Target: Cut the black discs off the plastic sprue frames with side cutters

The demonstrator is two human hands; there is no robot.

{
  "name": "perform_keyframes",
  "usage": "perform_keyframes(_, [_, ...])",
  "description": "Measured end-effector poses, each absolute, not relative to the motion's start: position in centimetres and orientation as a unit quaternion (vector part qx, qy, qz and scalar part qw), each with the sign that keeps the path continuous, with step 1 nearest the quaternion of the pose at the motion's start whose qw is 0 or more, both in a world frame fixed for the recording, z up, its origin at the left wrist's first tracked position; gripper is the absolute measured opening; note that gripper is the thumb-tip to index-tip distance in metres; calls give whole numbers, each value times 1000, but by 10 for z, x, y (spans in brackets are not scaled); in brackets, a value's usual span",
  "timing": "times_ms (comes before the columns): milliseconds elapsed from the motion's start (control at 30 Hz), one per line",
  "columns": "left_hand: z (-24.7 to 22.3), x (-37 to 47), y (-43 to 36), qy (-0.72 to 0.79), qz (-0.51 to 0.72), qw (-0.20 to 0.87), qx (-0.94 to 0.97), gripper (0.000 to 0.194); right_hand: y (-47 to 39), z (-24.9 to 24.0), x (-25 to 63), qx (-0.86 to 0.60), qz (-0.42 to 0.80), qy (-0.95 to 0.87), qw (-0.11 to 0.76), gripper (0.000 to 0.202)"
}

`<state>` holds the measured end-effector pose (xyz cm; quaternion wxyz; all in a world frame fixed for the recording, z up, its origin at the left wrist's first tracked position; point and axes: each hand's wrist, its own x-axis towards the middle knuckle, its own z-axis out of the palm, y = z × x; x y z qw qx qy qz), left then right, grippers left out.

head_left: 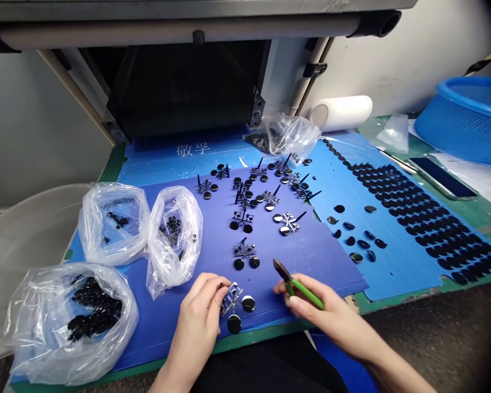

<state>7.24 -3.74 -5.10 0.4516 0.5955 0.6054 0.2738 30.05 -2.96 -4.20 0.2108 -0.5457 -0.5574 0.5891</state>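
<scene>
Near the front edge of the blue sheet, my left hand (199,314) pinches a black plastic sprue (234,300) bearing two round glossy discs and smaller parts. To its right, my right hand (317,305) is closed round the green handles of side cutters (297,285). The cutters' dark jaws point up and left, apart from the held sprue. Just beyond both hands lies another sprue (244,254) with two discs. Several similar sprues (242,218) are scattered farther back on the sheet.
Three clear plastic bags (114,224) with black parts stand at the left. Loose black oval pieces (349,226) lie right of the sprues, beside rows of black discs (425,218). A phone (442,178), a blue basket (464,123) and a white roll (341,113) are farther back.
</scene>
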Motion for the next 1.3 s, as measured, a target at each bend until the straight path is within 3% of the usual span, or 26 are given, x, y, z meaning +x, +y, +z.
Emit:
perform_keyframes(233, [-32,77,-28,562,283,461,626,20,-32,-46,251,-463,741,-388,293,21])
perform_keyframes(500, [-42,76,-53,612,417,281,610,23,-28,-39,242,-500,695,-360,370,15])
perform_keyframes(733, [-41,78,-53,627,392,314,596,15,-34,-32,239,-493,675,-387,389,15])
perform_keyframes(833, [-35,76,-51,648,428,387,497,18,-40,-34,250,-473,669,-448,359,20])
perform_keyframes(1000, [-23,78,-51,622,503,444,404,19,-47,-38,259,-489,585,-608,220,30])
perform_keyframes(1300, [-21,79,-53,616,522,442,390,19,-41,-35,249,-457,489,-711,217,43])
